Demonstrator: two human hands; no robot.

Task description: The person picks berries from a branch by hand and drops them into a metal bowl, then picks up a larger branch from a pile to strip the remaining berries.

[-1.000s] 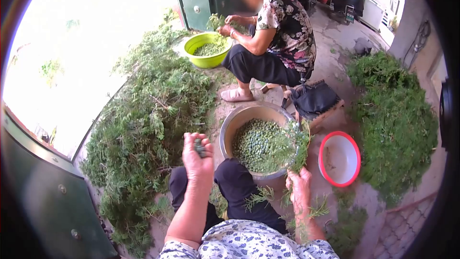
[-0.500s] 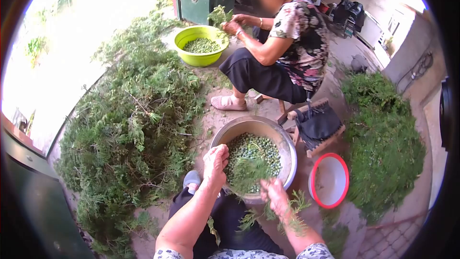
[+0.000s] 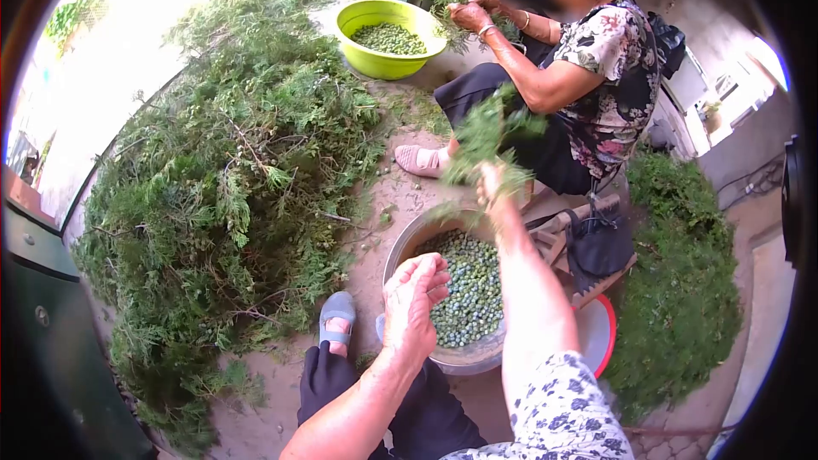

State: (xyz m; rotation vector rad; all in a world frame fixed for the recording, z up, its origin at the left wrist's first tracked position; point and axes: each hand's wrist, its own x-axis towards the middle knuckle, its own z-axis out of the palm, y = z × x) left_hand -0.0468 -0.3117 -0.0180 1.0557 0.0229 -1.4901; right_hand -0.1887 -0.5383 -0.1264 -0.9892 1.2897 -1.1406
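Note:
My right hand (image 3: 496,192) is stretched forward, its fingers closed around a leafy evergreen sprig (image 3: 496,132) that is blurred by motion. Beneath that arm is a wide metal basin (image 3: 400,247), part of its rim hidden. Small round green berries (image 3: 467,294) fill much of it. Over the basin's left side is my left hand (image 3: 415,296), fingers curled together; whatever they may hold is hidden.
A large heap of cut evergreen branches (image 3: 239,179) spreads on the left, another pile (image 3: 677,281) on the right. Across from me a seated person (image 3: 596,94) holds a sprig beside a yellow-green basin (image 3: 388,72) of berries. A red-rimmed bowl (image 3: 610,336) and wooden stool (image 3: 545,243) stand nearby.
My right hand has swung forward and up with the sprig, from low over the basin to beyond its far rim. My left hand stays near the basin's left side. The view has shifted.

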